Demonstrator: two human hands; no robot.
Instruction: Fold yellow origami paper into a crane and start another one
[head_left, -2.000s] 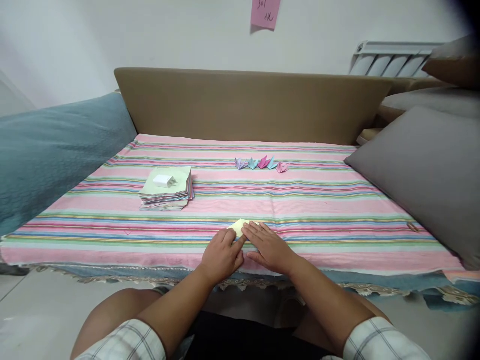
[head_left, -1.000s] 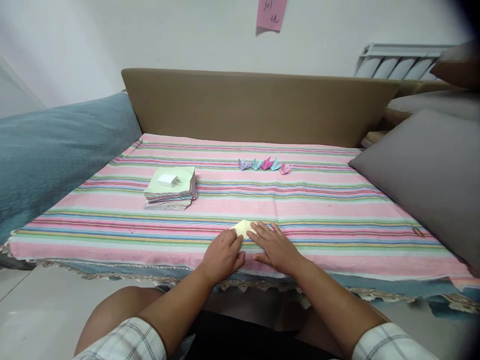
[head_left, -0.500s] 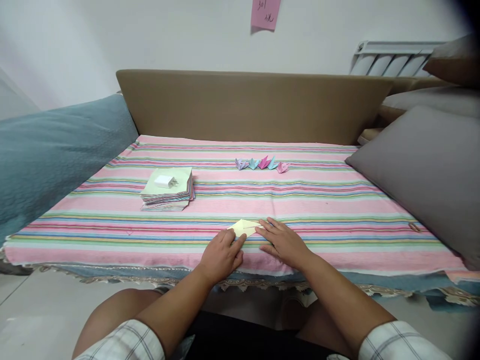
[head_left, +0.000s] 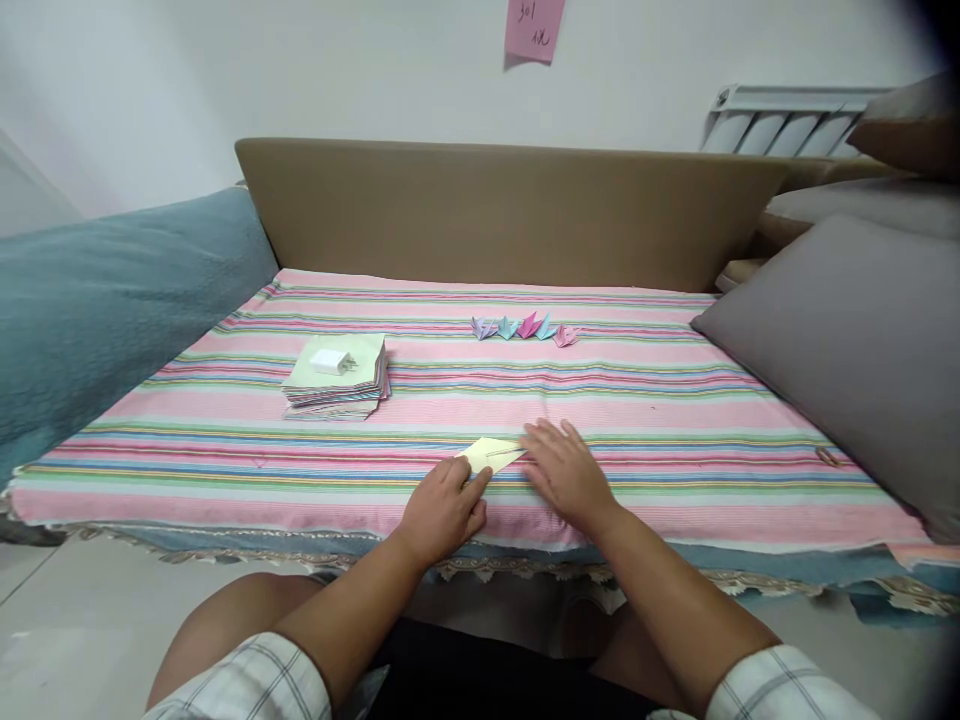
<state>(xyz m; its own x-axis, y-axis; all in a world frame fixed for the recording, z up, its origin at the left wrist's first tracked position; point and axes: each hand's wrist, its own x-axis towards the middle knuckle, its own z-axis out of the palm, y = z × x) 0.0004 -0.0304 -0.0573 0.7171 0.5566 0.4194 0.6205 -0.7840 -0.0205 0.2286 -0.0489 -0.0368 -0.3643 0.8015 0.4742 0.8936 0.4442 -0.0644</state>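
A folded pale yellow paper [head_left: 491, 453] lies near the front edge of the striped cloth [head_left: 637, 400]. My left hand [head_left: 444, 510] has its fingers curled, with the fingertips pressing the paper's near left part. My right hand [head_left: 566, 470] lies flat with fingers stretched out, touching the paper's right end. Farther back a row of several small folded paper shapes [head_left: 525, 327] in purple, blue and pink sits on the cloth.
A stack of coloured paper sheets [head_left: 337, 380] with a white charger plug [head_left: 330, 361] on top lies at left. A grey cushion [head_left: 847, 330] rises at right, a teal blanket [head_left: 97, 300] at left, a tan backrest [head_left: 502, 210] behind.
My right hand has slid to the right along the yellow paper, uncovering more of it. My left hand has stayed pressing the paper's left part.
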